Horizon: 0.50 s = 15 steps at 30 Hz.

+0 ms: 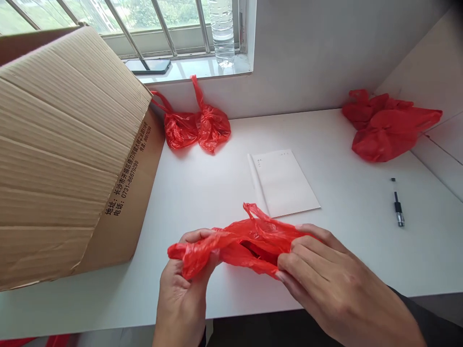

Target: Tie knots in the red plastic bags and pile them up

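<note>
A red plastic bag [246, 231] is stretched between my two hands above the front of the white table. My left hand [186, 289] is closed round its left end, with the thumb and fingers gripping the bunched plastic. On the right end, my right hand [325, 274] pinches the bag's edge. A dark gap shows at the bag's mouth between the hands, and what lies inside cannot be made out. Just beyond the bag lies a white notebook [285, 183] with small writing on its page.
A large cardboard box [65, 144] stands at the left. Two knotted red bags [213, 130] sit by the wall, and more red bags [387, 130] fill the right corner. A pen [398, 207] lies at right. The windowsill holds a water bottle [222, 38] and a phone [155, 66].
</note>
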Each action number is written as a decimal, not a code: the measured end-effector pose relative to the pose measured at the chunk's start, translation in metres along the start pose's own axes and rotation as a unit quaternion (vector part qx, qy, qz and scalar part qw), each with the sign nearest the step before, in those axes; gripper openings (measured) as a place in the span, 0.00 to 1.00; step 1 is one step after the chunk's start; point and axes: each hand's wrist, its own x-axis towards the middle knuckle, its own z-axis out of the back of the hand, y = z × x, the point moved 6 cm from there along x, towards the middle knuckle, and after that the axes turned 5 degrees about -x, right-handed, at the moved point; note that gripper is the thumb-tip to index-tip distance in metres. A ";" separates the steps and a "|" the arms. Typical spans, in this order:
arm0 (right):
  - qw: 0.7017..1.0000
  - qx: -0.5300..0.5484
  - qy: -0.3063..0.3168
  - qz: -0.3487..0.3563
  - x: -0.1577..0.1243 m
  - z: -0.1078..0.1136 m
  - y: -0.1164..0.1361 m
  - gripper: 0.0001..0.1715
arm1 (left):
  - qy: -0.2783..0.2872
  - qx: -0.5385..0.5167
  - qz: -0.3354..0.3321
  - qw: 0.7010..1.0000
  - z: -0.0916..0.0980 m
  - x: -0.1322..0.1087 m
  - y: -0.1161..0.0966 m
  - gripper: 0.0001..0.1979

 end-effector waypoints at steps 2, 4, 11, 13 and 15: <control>1.000 -0.012 0.021 0.009 -0.002 -0.001 0.004 0.15 | 0.028 -0.059 0.024 0.998 -0.005 0.000 0.000 0.14; 0.998 -0.048 0.050 0.009 -0.006 -0.007 0.005 0.17 | 0.052 -0.105 0.060 0.991 -0.009 0.000 0.004 0.15; 0.966 -0.236 0.083 -0.064 -0.013 -0.021 -0.017 0.26 | 0.053 -0.087 0.056 0.993 -0.019 -0.008 0.011 0.10; 0.971 -0.213 0.063 -0.085 -0.006 -0.013 -0.015 0.24 | 0.072 -0.030 0.057 0.995 -0.025 -0.011 0.013 0.10; 0.986 -0.146 0.023 -0.074 0.004 -0.005 -0.006 0.18 | 0.060 -0.009 0.059 0.996 -0.028 -0.011 0.016 0.11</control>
